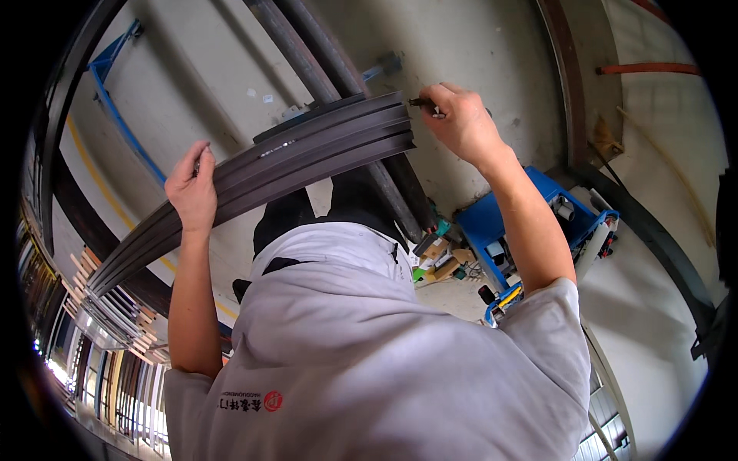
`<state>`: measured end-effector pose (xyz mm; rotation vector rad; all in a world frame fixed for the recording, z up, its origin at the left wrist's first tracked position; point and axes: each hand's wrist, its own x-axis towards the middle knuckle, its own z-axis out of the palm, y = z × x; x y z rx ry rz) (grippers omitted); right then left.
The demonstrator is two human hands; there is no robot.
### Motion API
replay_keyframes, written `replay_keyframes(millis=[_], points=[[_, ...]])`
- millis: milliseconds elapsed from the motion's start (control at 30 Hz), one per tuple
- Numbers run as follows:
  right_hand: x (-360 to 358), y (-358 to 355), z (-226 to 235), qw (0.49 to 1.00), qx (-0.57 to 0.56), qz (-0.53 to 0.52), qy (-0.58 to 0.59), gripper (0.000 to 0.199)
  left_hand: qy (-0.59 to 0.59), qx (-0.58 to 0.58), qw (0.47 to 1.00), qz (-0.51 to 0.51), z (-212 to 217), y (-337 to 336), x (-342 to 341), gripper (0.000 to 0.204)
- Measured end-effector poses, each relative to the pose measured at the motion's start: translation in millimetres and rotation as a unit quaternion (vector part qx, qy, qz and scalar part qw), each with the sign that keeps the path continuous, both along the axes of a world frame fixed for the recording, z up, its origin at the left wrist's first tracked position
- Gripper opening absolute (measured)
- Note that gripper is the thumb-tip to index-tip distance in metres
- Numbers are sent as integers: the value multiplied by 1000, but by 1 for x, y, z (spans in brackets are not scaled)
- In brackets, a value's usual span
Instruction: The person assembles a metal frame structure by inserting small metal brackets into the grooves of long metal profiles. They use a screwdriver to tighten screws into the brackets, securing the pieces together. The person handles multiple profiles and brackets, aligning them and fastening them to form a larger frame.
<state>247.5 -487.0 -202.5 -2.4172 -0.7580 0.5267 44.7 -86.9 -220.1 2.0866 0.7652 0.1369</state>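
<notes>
A long dark grey channelled profile (330,142) lies across in front of my body, resting over two round dark bars, its cut end at the right. My left hand (192,188) is closed at the profile's left part and overlaps it; a small dark thing shows between thumb and fingers, too hidden to name. Just beyond the cut end, my right hand (461,123) pinches a small dark piece (421,102) with a metallic glint. That piece points toward the profile's end, and its kind is unclear.
Two dark bars (296,46) run beneath the profile. A blue tool cart (480,223) stands right of my legs, beside cardboard boxes (442,257). A blue frame (115,107) is at the far left, and racked strips (115,323) fill the lower left. A dark beam (653,230) curves along the right.
</notes>
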Motion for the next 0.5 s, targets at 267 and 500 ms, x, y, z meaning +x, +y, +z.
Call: replay_keyframes(millis=[267,500], points=[[5,7,2,999,-30,33,0,18,7,32,998,62,-21,-1,6,19],[13,6,-1,992,-61,105,-28,18,-32,63,997,44,-28,-3,4,20]])
